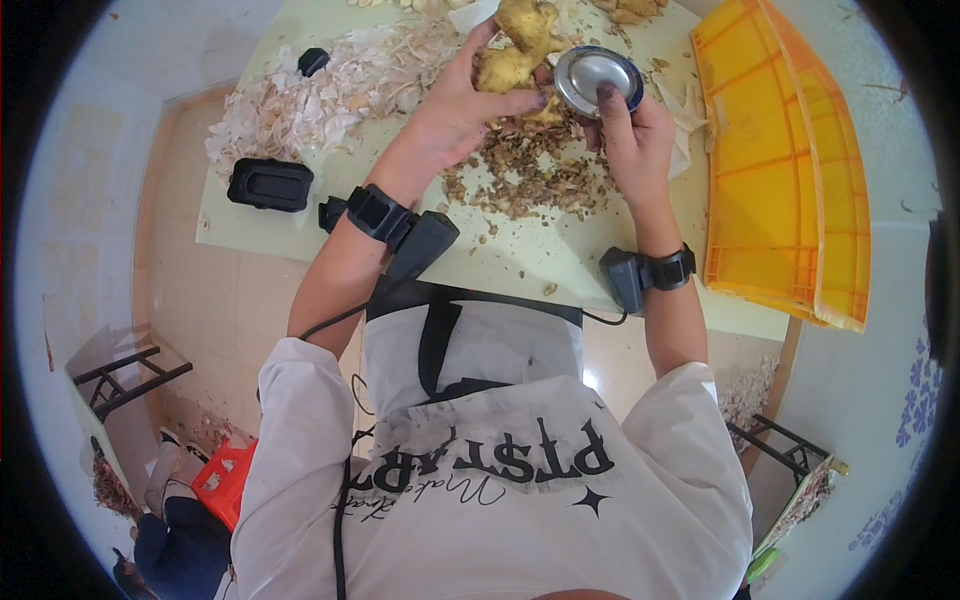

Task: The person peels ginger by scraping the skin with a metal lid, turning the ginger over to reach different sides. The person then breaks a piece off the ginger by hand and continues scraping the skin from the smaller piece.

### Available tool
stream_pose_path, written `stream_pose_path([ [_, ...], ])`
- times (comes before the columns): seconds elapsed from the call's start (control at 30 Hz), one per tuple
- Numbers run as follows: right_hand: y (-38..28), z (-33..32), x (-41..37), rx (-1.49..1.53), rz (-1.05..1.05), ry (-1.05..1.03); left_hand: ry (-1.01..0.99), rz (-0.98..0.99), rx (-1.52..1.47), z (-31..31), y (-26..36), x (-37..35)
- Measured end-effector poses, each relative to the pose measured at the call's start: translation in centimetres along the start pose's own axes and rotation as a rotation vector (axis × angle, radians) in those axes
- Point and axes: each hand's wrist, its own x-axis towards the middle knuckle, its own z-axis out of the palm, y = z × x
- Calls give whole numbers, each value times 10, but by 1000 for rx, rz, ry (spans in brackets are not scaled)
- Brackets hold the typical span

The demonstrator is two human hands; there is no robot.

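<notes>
While left hand (455, 108) holds ginger (508, 70) | yellow — knobbly, branching | brownish patches

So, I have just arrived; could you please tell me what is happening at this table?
A person holds a knobbly yellow root, which looks like ginger, in the left hand. The right hand grips a round metal disc, like a lid, beside the root. Whether the two touch is hard to tell. Under the hands, brown scraps lie on the table, with a heap of pale, papery skins to the left and a yellow crate to the right.
</notes>
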Motion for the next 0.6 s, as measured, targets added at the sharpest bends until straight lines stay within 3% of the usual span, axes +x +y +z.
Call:
stream_pose_path([
  [0.27,-6,2,1,43,134,57,19,32,404,10,20,0],
  [0.4,-14,5,2,142,235,67,-26,131,399,7,17,2],
  [0.47,-10,4,1,176,253,58,36,156,619,5,17,1],
  [0.6,-10,6,3,293,302,58,80,165,634,15,23,-2],
])
